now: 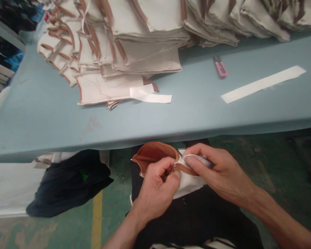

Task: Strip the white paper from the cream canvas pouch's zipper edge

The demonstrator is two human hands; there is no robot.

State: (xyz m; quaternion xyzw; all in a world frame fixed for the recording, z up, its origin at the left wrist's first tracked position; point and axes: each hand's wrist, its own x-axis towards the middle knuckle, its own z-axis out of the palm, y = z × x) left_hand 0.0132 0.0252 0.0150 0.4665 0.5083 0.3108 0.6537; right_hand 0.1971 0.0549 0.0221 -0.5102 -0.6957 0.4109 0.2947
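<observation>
Fingers (198, 165) on white, brown-lined pouch (158, 152)

Left grip (158, 188) and right grip (221, 169) pinch a pouch (187, 184).

Soft, rather dim light, with slight blur everywhere.
To my eye it falls from above: the white strip (264, 84) shines pale, while the floor (120, 207) below the table (197, 114) sinks into shade. Grey shadow lies beside the stacks (150, 53). The left hand (155, 188) and right hand (220, 169) show softened detail; toward the corners all smears, and the table's edge bends.
</observation>
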